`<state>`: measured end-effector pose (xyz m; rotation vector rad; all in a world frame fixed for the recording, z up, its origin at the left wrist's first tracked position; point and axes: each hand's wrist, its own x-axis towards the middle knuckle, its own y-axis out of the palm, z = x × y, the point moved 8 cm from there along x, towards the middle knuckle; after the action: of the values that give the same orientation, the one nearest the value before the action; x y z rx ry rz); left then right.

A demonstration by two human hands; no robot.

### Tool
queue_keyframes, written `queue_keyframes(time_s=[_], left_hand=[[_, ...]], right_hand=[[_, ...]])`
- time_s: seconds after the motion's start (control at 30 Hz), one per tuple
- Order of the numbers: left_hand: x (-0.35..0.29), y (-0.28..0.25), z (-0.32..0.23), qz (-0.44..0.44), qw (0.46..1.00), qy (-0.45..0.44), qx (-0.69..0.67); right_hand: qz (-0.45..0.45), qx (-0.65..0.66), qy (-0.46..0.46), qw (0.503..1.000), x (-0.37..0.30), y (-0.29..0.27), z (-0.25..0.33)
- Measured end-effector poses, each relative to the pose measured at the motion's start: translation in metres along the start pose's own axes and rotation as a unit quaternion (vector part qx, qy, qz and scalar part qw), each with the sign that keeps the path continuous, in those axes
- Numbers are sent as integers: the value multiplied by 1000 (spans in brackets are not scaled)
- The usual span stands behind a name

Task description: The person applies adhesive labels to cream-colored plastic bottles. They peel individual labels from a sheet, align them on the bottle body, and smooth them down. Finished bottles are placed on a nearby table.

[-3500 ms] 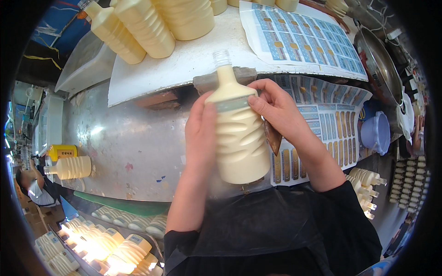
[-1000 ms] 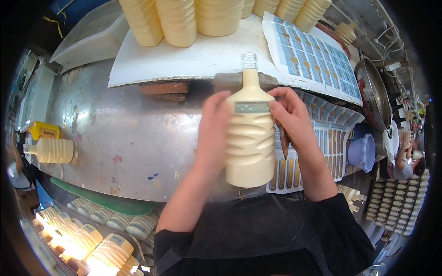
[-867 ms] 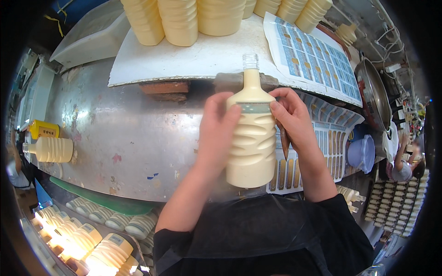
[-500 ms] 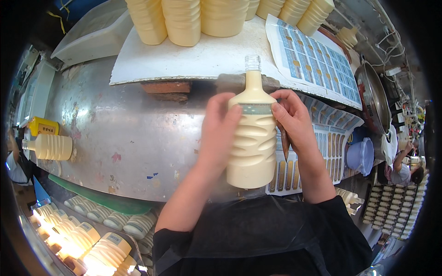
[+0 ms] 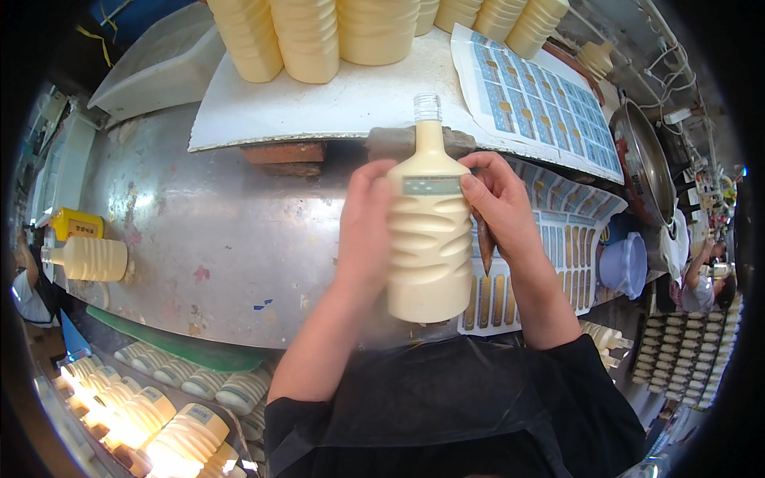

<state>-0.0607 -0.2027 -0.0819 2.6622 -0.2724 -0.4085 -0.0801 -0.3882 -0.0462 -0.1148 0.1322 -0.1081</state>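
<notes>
A cream-coloured ribbed bottle (image 5: 429,271) with a clear threaded neck lies in front of me, its neck pointing away over a rolled brownish pad (image 5: 386,145). Across its shoulder sits a grey-green label strip (image 5: 430,185). My right hand (image 5: 504,203) grips the bottle's right side, thumb at the label's right end. Below those fingers hangs a brown pointed tool (image 5: 484,243), apparently tucked in the same hand. Along the bottle's left edge is my left hand (image 5: 365,227), blurred by motion, so its finger grip is unclear.
Cream bottles (image 5: 303,40) stand on a white board (image 5: 263,111) at the back. Printed label sheets (image 5: 518,88) lie on the board's right and below it. A lying bottle (image 5: 96,259) is at left, a purple bucket (image 5: 624,267) at right. Filled racks (image 5: 677,350) stand lower right.
My left thumb has slid off the label to the bottle's left edge. The bottle and both hands have shifted slightly left in view. The right hand keeps its hold.
</notes>
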Motion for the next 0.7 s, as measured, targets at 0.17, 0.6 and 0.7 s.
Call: queue_keyframes(time_s=[0.17,0.6,0.7], left_hand=[[-9,-2,4,2,1000,-3,0],[-31,16,10,40,997,-55,-28],[-26,11,0,20,998,42,39]], right_hand=[[7,-27,-18,999,1,-2,-2],[46,127,57,989,-11,-1,-9],[57,104,66,991,-11,-7,-4]])
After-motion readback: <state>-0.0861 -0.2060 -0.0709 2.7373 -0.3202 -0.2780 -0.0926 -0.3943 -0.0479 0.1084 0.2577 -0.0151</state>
